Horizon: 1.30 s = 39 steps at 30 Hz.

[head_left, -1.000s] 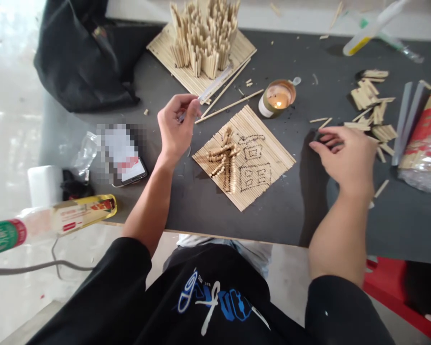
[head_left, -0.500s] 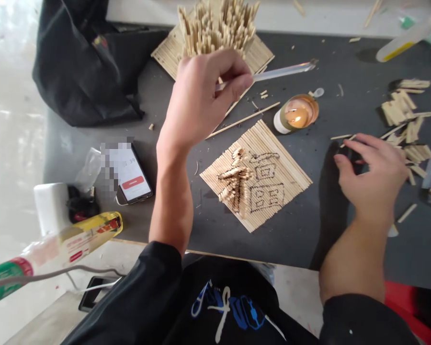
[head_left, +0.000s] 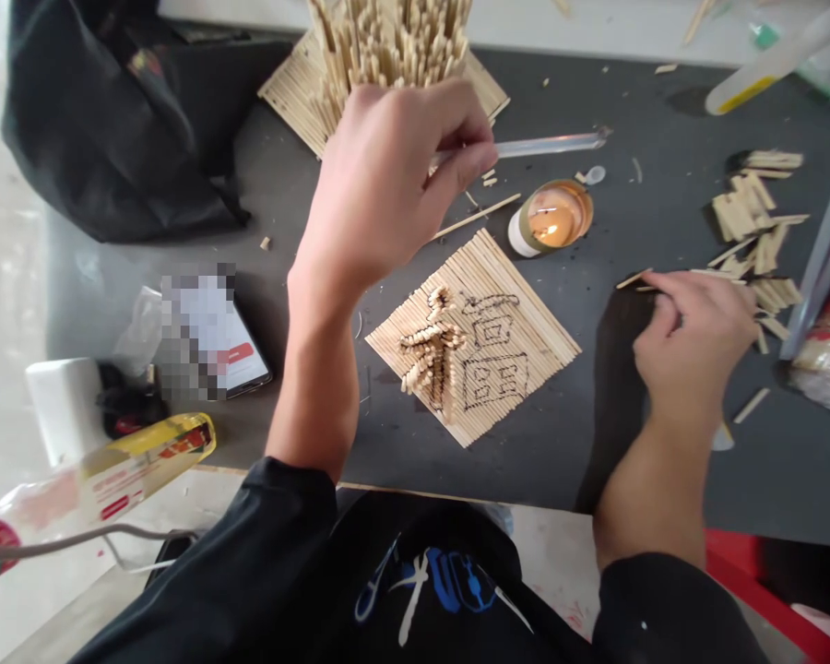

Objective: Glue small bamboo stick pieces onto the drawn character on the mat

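My left hand [head_left: 415,175] is closed round a translucent glue stick [head_left: 550,146], its darkened tip pointing right, beyond a lit candle [head_left: 557,221] in a jar. My right hand [head_left: 695,341] is low over the table at the right, its index fingertip on a short wooden stick [head_left: 633,278]; its thumb is bent in beneath. Beside it lies a loose pile of short wooden sticks [head_left: 747,203]. Between my hands is a square panel of joined sticks [head_left: 546,337] with characters drawn in black. Short stick pieces [head_left: 432,341] stand up along the left-hand character.
Behind my left hand a dense stand of upright sticks [head_left: 394,46] rises from another stick panel [head_left: 290,101]. A black bag [head_left: 124,120], a phone [head_left: 249,360] and a yellow bottle [head_left: 152,466] are at the left. A clear tube with yellow [head_left: 740,95] lies at the upper right.
The view has shifted, so most things sit further left. My right hand's fingers have drawn in, and the short stick at its fingertip has turned slightly. My left hand still holds the glue stick.
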Each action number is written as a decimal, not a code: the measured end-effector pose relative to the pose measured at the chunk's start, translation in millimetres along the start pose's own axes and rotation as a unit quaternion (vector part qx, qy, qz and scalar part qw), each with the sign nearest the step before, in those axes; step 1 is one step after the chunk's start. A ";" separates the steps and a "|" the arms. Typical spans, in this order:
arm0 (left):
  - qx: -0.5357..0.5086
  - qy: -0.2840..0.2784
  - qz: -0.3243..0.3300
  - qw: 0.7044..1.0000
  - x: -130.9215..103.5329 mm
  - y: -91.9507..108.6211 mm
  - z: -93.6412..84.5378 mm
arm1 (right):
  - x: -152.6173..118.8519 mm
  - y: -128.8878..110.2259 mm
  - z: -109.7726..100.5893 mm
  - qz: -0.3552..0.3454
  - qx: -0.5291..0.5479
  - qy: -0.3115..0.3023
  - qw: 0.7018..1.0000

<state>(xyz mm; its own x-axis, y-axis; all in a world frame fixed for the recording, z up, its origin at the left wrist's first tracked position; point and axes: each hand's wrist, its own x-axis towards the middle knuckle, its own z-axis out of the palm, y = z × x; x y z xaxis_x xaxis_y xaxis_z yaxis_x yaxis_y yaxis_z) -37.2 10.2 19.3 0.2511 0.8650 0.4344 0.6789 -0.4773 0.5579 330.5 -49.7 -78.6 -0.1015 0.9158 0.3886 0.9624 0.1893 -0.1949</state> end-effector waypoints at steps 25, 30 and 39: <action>0.017 -0.107 -0.040 0.993 1.5 25.1 0.1 | 0.3 -12.6 7.1 -0.045 0.167 0.128 0.976; -0.004 -0.126 -0.057 0.990 1.7 26.0 7.7 | 9.0 -35.4 20.5 0.133 0.469 0.132 0.863; -0.006 -0.168 -0.069 0.983 5.3 34.7 3.7 | 57.6 -23.6 66.9 0.196 0.592 0.133 0.771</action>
<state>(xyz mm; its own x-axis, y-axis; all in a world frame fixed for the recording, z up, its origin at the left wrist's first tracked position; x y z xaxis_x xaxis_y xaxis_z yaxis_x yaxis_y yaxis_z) -9.8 -1.2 38.3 0.3727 0.9230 0.0961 0.7146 -0.3515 0.6048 285.1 22.3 -111.8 0.3448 0.9100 0.2304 -0.0137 0.2503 -0.9681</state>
